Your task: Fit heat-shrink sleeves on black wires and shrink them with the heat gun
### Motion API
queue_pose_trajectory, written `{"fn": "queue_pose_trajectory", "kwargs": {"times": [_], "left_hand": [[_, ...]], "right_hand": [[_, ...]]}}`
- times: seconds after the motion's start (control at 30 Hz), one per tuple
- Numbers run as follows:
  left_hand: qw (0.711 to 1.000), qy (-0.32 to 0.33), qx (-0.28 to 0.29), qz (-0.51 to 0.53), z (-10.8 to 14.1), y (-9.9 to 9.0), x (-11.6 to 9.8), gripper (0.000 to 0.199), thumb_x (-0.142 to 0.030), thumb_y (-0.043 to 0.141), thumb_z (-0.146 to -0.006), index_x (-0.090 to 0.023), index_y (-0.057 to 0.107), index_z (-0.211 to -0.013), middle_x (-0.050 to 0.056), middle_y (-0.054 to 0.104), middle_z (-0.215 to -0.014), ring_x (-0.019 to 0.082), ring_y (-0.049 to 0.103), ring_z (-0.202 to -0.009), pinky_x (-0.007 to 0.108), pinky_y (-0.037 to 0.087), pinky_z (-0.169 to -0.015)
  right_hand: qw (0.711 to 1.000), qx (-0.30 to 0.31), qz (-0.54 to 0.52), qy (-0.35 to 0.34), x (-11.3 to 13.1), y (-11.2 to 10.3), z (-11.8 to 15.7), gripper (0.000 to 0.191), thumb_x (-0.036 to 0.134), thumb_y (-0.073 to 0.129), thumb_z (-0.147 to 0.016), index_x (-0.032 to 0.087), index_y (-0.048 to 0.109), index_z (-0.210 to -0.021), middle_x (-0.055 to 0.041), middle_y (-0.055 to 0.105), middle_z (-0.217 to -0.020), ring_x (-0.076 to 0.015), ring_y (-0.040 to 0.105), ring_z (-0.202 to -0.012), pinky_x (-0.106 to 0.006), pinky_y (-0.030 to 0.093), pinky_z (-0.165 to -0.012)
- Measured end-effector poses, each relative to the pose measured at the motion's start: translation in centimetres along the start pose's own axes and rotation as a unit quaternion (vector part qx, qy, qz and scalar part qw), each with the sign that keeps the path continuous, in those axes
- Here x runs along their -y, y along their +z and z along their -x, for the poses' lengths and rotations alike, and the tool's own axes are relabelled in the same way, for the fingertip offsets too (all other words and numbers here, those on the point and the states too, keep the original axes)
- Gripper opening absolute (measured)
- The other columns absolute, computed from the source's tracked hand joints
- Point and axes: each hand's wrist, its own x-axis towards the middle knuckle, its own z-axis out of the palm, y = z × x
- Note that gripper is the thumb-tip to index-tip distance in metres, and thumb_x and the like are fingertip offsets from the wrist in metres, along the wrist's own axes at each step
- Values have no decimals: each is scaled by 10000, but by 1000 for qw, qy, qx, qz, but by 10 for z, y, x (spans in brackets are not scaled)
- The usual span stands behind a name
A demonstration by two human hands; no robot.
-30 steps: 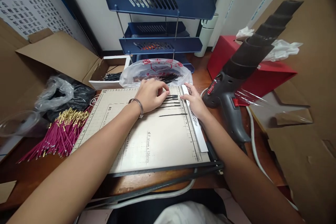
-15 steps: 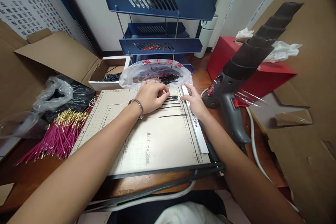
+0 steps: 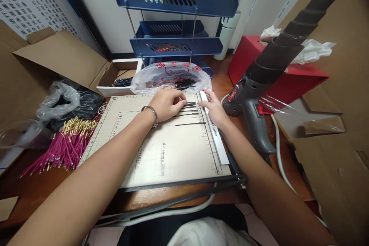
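My left hand [image 3: 165,103] is pressing curled fingers on thin black tubing strips [image 3: 188,112]; my right hand [image 3: 213,109] is resting flat on the cutter's white ruler bar [image 3: 216,138].

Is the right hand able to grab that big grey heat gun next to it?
Probably yes. The right hand rests on the paper cutter's white ruler strip, and the grey heat gun lies just beside it with nothing between them.

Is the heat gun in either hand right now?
No, the heat gun stands untouched beside the cutter board; both hands rest on the board.

Head camera looks forward and down, close over the paper cutter [image 3: 173,150].
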Motion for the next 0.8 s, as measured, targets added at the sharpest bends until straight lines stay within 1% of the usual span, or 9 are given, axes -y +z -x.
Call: {"fn": "queue_pose_trajectory", "kwargs": {"times": [0.23,0.33,0.43,0.57,0.8], "left_hand": [[1000,8,13,18,0,-1,2,228,-352,589,-914,-194,750,-879,22,683,-713,175,564,-665,314,387,-664],[1000,4,17,24,0,0,4,237,-369,588,-915,-198,751,-891,19,688,-713,173,569,-656,311,386,-654],[999,0,24,28,0,0,5,240,-379,589,-915,-204,753,-901,19,697,-724,175,576,-663,312,389,-656],[1000,-2,9,14,-1,0,4,239,-383,599,-908,-204,757,-886,25,694,-718,191,580,-698,321,395,-683],[1000,-19,20,15,-1,-1,4,234,-383,608,-908,-203,756,-898,24,705,-720,190,581,-682,316,388,-685]], "right_hand": [[1000,-1,7,-3,-3,-1,-1,785,331,685,-624,221,511,-1381,-110,553,-1546,-296,493,-1462,-461,299,-1300],[1000,2,12,-10,-5,-2,-3,771,320,690,-633,244,530,-1384,-84,578,-1522,-297,487,-1466,-474,300,-1301],[1000,0,8,-5,-4,-1,-3,753,315,694,-638,253,540,-1372,-76,615,-1481,-295,491,-1467,-475,303,-1302],[1000,-6,2,5,-2,-1,-2,756,356,705,-659,225,524,-1382,-103,608,-1495,-294,521,-1443,-474,308,-1300],[1000,3,3,-1,-1,-2,0,722,386,722,-683,251,544,-1369,-80,606,-1505,-287,514,-1452,-472,304,-1300]]}}
